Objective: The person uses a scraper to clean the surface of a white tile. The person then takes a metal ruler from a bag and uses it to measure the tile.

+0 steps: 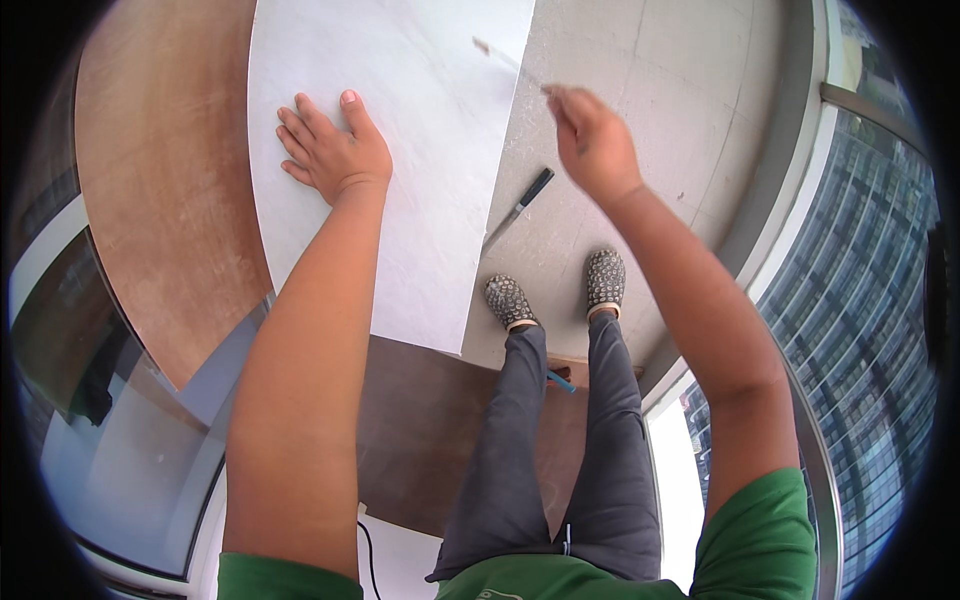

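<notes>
A white panel (435, 220) with faint grey marbling stretches away in front of me. My left hand (335, 150) lies flat on it, fingers spread and thumb pointing away. Past the panel's right edge, my right hand (595, 140) is raised with its fingers pinched together. From them a thin stick-like tool (515, 67) reaches left over the panel's edge. Motion smears it, so its exact kind is hard to make out; its far end looks brownish. On the floor beside the panel lies a tool with a black handle (536, 188) and a grey shaft, partly hidden by the panel.
A brown wooden board (165, 180) flanks the panel on the left. My feet in patterned shoes (605, 278) stand on pale tiles (670, 120). Behind them are a dark brown board (410, 430) and a small blue object (562, 382). Windows (850, 300) run along the right.
</notes>
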Motion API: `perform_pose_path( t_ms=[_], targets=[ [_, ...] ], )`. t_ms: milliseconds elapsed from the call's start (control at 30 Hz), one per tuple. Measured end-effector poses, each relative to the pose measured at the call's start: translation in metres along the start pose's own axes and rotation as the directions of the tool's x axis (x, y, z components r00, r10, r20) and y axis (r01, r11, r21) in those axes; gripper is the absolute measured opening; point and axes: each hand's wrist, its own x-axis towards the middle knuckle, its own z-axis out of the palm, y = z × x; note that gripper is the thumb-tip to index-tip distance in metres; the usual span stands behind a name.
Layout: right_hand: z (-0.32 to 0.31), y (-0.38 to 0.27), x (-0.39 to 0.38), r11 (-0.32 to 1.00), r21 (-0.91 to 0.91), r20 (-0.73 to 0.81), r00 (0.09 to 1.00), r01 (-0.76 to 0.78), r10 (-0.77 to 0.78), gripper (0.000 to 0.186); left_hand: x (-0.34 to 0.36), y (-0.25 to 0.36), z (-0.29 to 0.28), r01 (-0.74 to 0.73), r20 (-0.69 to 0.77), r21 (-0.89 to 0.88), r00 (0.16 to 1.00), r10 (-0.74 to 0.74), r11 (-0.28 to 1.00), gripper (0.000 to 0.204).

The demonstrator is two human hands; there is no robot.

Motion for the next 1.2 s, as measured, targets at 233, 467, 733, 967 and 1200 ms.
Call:
perform_pose_path(
  t_ms=[233, 467, 733, 967, 1200],
  targets=[
    [-0.007, 0.026, 0.055, 0.962, -0.209, -0.089, 0.977, 0.174, -0.196, 0.02, -0.001, 0.005, 0.003, -0.014, 0.007, -0.059, 1.0, 0.014, 0.998, 0.08],
    [0.033, -0.017, -0.103, 0.97, -0.075, 0.208, 0.955, 0.233, -0.213, 0.035, 0.003, -0.003, 0.001, -0.029, -0.003, -0.051, 1.0, 0.029, 0.998, 0.08],
    [0.074, -0.06, -0.338, 0.969, 0.102, 0.739, 0.634, 0.226, -0.226, 0.041, -0.001, 0.012, 0.0, -0.059, 0.029, -0.056, 0.998, 0.06, 0.997, 0.076],
    [0.065, -0.072, -0.267, 0.758, 0.358, 0.356, 0.83, -0.545, 0.429, 0.014, 0.0, 0.0, 0.004, -0.055, -0.001, -0.045, 0.998, 0.055, 0.997, 0.077],
    [0.066, -0.073, -0.168, 0.734, 0.197, 0.443, 0.727, -0.65, 0.525, 0.051, 0.0, 0.002, -0.001, -0.056, 0.011, -0.051, 0.998, 0.057, 0.997, 0.077]
  ],
)
